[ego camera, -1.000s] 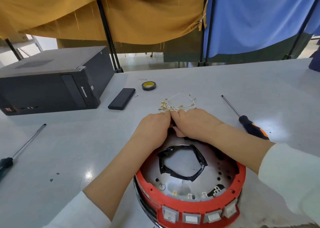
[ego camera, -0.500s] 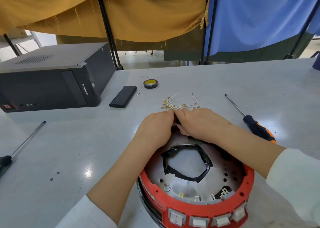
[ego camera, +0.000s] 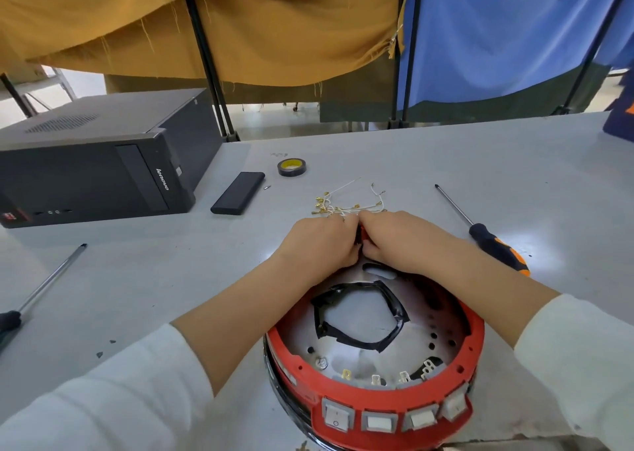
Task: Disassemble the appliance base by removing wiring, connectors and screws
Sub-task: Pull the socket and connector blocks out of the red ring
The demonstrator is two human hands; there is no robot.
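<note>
The round red plastic appliance base (ego camera: pixel 375 399) sits upside down on the grey table (ego camera: pixel 446 162), at its near edge, and everything else is placed from it. Beyond its far rim lies a loose tangle of white wires with brass spade connectors (ego camera: pixel 346 203), already out of the base, so much of the wiring stage looks done. Inside the red ring, the silver metal plate (ego camera: pixel 422 334) carries a crumpled loop of black tape (ego camera: pixel 394 313), several empty brass terminals (ego camera: pixel 375 379) along the near wall, and one visible screw (ego camera: pixel 321 362); four white rocker switches (ego camera: pixel 377 421) remain set in the outer wall, so removal is unfinished. At the far rim, the left hand (ego camera: pixel 319 241) and right hand (ego camera: pixel 398 238) press together, fingers curled around something small and dark red between them; what exactly they pinch cannot be told. An orange-and-black screwdriver (ego camera: pixel 494 244) rests right of the base, untouched; a second screwdriver (ego camera: pixel 44 286) lies well left.
</note>
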